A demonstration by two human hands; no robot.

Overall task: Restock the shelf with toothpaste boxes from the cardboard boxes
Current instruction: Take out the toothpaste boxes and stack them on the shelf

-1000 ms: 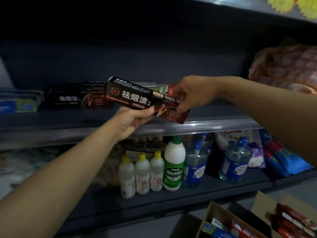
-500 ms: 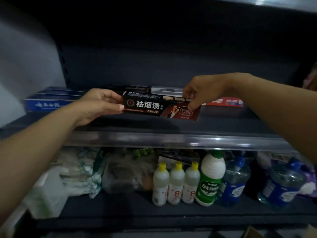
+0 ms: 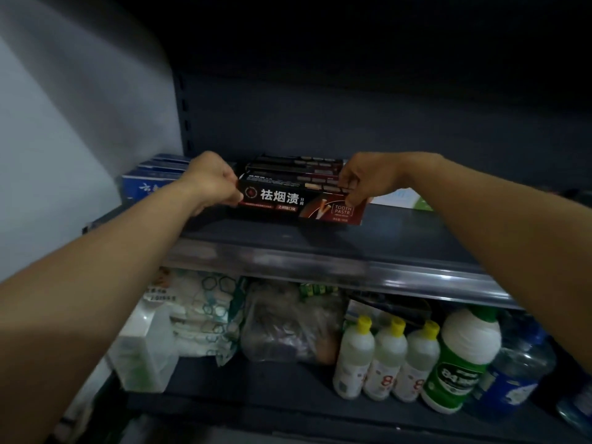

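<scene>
Nearest, on the lower shelf, smooth plastic bottles [image 3: 386, 357] with yellow caps and a fat white bottle with a green label [image 3: 461, 363] are stood in a row beside soft, crinkly bags [image 3: 205, 312]. Just above, past the shiny metal shelf edge [image 3: 320, 267], a long, flat-sided toothpaste box [image 3: 301, 201] of dark cardboard is being set down on the shelf, pinched at its left end by the left hand [image 3: 209, 181] and at its right end by the right hand [image 3: 368, 179]. It looks like the putting-down step, so next the box should be pushed back to touch the same dark boxes [image 3: 298, 168] stacked behind it, and both hands' grip should then be let go.
</scene>
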